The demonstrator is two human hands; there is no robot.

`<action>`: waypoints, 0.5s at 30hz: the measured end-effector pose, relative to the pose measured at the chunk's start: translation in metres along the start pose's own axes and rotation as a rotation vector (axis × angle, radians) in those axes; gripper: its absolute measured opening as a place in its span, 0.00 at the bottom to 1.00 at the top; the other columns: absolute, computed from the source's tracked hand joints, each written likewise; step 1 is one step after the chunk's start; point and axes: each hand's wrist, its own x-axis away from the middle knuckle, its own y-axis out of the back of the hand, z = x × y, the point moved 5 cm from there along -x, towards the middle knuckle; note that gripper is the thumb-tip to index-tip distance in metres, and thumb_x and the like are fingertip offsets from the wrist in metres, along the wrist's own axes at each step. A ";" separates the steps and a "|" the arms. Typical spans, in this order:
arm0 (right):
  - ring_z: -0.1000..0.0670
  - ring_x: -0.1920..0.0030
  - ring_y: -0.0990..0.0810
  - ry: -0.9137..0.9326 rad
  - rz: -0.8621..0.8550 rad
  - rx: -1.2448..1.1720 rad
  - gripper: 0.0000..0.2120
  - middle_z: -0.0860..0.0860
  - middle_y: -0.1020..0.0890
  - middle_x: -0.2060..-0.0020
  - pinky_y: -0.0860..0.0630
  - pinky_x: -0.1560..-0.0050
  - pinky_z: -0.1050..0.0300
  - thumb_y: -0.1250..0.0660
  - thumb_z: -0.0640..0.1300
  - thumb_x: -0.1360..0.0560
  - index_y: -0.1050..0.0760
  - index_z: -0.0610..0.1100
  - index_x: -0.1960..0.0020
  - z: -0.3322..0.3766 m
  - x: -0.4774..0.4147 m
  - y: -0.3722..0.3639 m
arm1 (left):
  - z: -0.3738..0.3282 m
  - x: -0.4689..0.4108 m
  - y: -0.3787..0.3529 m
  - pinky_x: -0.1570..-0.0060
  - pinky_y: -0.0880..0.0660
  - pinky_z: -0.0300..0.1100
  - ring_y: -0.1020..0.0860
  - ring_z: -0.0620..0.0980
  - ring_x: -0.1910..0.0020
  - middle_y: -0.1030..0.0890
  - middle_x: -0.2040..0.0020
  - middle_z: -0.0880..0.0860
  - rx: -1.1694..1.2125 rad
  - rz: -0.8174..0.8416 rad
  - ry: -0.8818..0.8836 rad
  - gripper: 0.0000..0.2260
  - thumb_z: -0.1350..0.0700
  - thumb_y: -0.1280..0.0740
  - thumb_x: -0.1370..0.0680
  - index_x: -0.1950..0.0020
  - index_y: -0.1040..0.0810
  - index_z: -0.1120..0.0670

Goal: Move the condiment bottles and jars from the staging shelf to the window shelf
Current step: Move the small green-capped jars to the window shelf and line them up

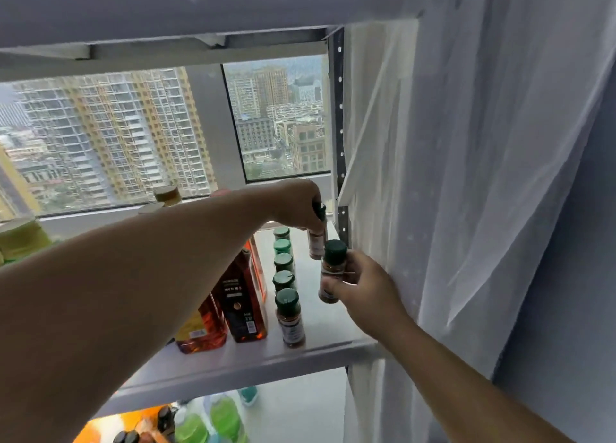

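White window shelf against glass facing tower blocks, curtain at 3 o'clock; left hand fingers curled around green cap of spice jar at back, right hand at 4 o'clock pinching second jar, row of green-capped jars between them and oil bottles.

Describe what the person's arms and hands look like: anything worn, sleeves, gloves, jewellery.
Both forearms are bare as far as the frame shows, with no sleeves in view. The left hand and the right hand wear no gloves. No watch, bracelet or ring shows on either wrist or on the visible fingers.
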 end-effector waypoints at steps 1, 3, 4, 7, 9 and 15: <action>0.68 0.54 0.18 -0.006 -0.009 0.005 0.13 0.62 0.14 0.56 0.27 0.61 0.78 0.24 0.41 0.26 0.21 0.54 0.45 -0.004 -0.004 -0.001 | 0.002 -0.007 -0.003 0.68 0.31 0.37 0.20 0.47 0.61 0.14 0.53 0.53 -0.024 0.023 0.002 0.14 0.52 0.24 0.27 0.44 0.16 0.57; 0.70 0.53 0.18 -0.004 -0.020 0.031 0.13 0.65 0.14 0.56 0.28 0.60 0.79 0.23 0.42 0.25 0.21 0.54 0.45 -0.009 -0.008 -0.004 | 0.004 -0.019 -0.008 0.63 0.27 0.40 0.18 0.52 0.53 0.14 0.49 0.55 -0.074 0.054 0.004 0.16 0.53 0.24 0.27 0.42 0.16 0.57; 0.70 0.52 0.19 0.002 -0.024 0.047 0.14 0.65 0.14 0.55 0.27 0.60 0.79 0.23 0.43 0.25 0.21 0.54 0.44 -0.011 -0.009 -0.004 | 0.006 -0.025 -0.011 0.58 0.24 0.43 0.18 0.54 0.50 0.15 0.48 0.55 -0.103 0.065 0.004 0.17 0.53 0.23 0.28 0.41 0.17 0.57; 0.67 0.50 0.18 0.008 -0.023 0.049 0.15 0.61 0.14 0.51 0.26 0.57 0.78 0.23 0.44 0.25 0.21 0.54 0.41 -0.015 -0.011 -0.005 | 0.008 -0.041 -0.025 0.48 0.22 0.48 0.18 0.56 0.46 0.15 0.46 0.56 -0.199 0.115 0.018 0.19 0.52 0.21 0.28 0.40 0.17 0.58; 0.64 0.49 0.16 0.000 -0.009 0.040 0.15 0.60 0.14 0.50 0.24 0.53 0.74 0.23 0.45 0.25 0.21 0.53 0.40 -0.017 -0.009 -0.005 | 0.008 -0.052 -0.037 0.49 0.23 0.46 0.18 0.56 0.47 0.14 0.45 0.57 -0.239 0.157 0.024 0.19 0.51 0.22 0.27 0.40 0.16 0.59; 0.61 0.50 0.15 0.003 0.036 0.018 0.14 0.64 0.14 0.51 0.21 0.52 0.70 0.24 0.44 0.26 0.22 0.56 0.44 -0.022 -0.005 -0.004 | 0.008 -0.071 -0.058 0.55 0.27 0.42 0.24 0.53 0.57 0.14 0.46 0.59 -0.277 0.230 0.055 0.19 0.50 0.23 0.26 0.42 0.15 0.62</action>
